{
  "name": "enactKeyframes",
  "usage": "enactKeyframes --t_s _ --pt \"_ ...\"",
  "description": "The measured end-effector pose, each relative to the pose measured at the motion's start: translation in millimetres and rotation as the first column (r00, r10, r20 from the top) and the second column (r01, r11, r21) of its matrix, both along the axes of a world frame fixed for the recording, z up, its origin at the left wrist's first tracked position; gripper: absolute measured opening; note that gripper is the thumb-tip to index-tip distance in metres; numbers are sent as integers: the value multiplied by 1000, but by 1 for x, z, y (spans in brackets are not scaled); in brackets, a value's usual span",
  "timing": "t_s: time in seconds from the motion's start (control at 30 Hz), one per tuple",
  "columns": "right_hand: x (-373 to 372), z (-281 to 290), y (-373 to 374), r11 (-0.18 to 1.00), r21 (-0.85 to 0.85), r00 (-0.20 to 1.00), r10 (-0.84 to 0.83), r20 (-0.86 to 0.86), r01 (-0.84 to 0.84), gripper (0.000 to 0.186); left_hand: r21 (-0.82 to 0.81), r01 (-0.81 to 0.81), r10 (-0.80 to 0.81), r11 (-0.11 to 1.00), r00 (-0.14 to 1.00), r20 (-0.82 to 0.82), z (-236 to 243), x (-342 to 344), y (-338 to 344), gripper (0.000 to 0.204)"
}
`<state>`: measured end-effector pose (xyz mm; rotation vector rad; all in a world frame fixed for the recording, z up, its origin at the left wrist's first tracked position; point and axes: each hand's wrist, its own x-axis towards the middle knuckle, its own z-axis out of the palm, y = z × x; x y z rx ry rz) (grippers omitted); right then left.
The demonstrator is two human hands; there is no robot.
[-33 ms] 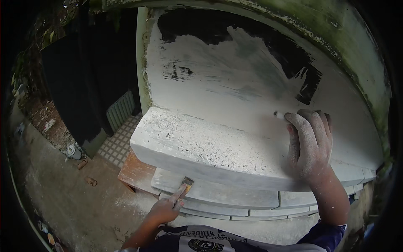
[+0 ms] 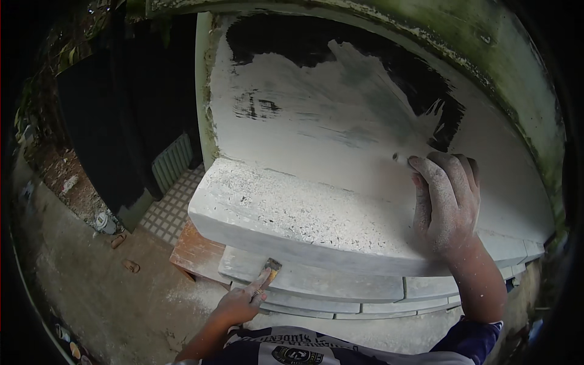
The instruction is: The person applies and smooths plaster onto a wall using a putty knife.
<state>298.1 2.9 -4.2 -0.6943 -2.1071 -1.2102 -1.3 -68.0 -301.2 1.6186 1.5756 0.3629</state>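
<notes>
Leftward, sandals [image 2: 131, 266] lie past a brown table [image 2: 198, 245] below the ledge [image 2: 292, 213].

The shirt [image 2: 347, 351] bears dark lettering [image 2: 292, 338] and an emblem [image 2: 298, 354].

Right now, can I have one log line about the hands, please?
left hand: holding scraper | right hand: curled near wall, grip unclear | block: white, speckled top

Site is appearing as outdoor building works: a patchily coated wall [image 2: 316, 94] is standing far; bare soil [image 2: 53, 169] and tiled floor [image 2: 161, 214] are showing left.
</notes>
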Motion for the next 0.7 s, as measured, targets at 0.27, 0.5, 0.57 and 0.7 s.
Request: enactKeyframes --t_s 0.27,0.5,0.57,0.7 --pt "-47 39 39 968 249 995 16 103 -41 19 -218 183 -170 959 982 79 11 -12 21 72" --pt "-29 2 27 996 85 986 -27 164 13 29 -119 245 -235 962 968 86 -10 -27 26 71" --pt "-30 3 27 992 118 975 -76 210 51 27 -121 261 -259 958 965 29 -9 -27 26 71" --pt "-44 41 39 971 238 997 -32 76 13 34 -115 309 -303 944 951 65 -5 -25 30 72"
